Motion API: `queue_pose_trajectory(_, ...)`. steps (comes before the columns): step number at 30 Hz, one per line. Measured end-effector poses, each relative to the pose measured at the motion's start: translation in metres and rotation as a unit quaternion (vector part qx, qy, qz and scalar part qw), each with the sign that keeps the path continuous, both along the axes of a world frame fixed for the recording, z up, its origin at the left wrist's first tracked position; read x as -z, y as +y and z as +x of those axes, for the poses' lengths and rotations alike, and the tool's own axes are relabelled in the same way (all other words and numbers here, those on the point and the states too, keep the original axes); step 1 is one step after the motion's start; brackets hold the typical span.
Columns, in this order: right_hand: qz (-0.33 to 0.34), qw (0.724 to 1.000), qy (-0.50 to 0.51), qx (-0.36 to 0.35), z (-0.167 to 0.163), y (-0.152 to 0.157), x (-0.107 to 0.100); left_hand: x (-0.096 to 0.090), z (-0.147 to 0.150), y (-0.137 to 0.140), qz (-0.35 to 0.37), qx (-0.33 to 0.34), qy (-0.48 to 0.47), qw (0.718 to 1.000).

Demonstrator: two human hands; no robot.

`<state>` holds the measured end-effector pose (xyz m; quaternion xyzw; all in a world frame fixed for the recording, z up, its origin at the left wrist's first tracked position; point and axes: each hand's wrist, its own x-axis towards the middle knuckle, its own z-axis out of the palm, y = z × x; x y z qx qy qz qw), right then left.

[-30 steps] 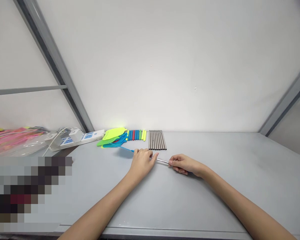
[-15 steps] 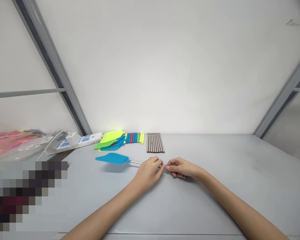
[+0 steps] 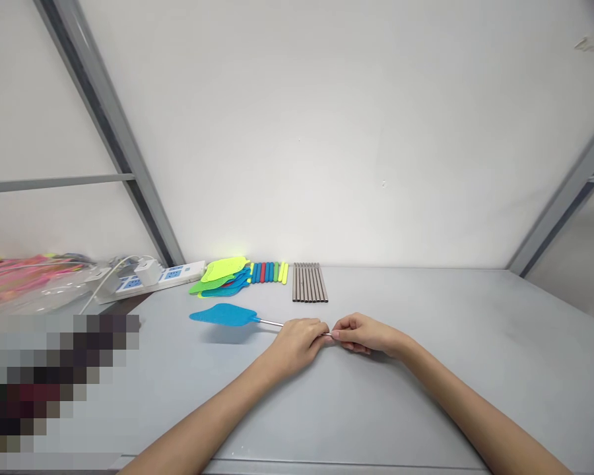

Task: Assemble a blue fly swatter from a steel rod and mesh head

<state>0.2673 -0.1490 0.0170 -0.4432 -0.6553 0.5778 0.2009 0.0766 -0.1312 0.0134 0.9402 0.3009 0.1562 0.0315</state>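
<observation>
Grey tabletop (image 3: pixel 356 422) is spreading out beneath both bare forearms, and nearest, to the right of the blue head (image 3: pixel 225 315), the left hand (image 3: pixel 301 343) is closing its fingers over a metal rod (image 3: pixel 271 323), apparently steadying it palm-down. Just beyond that, farther right of the blue head, the right hand (image 3: pixel 363 333) is pinching what is looking like the rod's other end, thumb against forefinger, the remaining fingers curling underneath; that fingertip hold is probably giving finer control than a full fist. And the blue head itself is sitting on the rod's left end, its shadow falling below, so the left hand's grip is seemingly keeping it up off the surface. Behind the blue head and to its right, steel tubes (image 3: pixel 310 282) are lying side by side, likely for easy picking. Behind it and slightly right, coloured sticks (image 3: pixel 268 272) are forming a neat row, while directly behind it a pile of flat heads (image 3: pixel 225 270) is overlapping, perhaps to save room. Behind and left of the blue head, a white power strip (image 3: pixel 193 270) is running diagonally, and beyond everything a pale wall (image 3: pixel 327 132) is rising.
</observation>
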Motion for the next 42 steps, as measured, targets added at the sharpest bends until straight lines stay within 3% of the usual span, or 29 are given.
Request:
queue_pose_trajectory(7,-0.041,0.999,-0.020,-0.021,-0.001,-0.001,0.000,0.002,0.000,0.004,0.078,0.028,0.040,0.996)
queue_pose_trajectory(17,-0.071,0.997,-0.024,-0.014,0.001,0.002,0.000,0.001,0.003,0.011,0.106,0.028,0.044,0.993)
queue_pose_trajectory(25,-0.109,0.993,0.016,-0.033,-0.004,0.002,-0.005,-0.010,-0.006,0.014,0.086,0.025,0.047,0.995)
queue_pose_trajectory(42,-0.088,0.995,0.001,-0.041,0.000,0.000,-0.007,-0.013,-0.015,0.017,0.061,0.028,0.057,0.996)
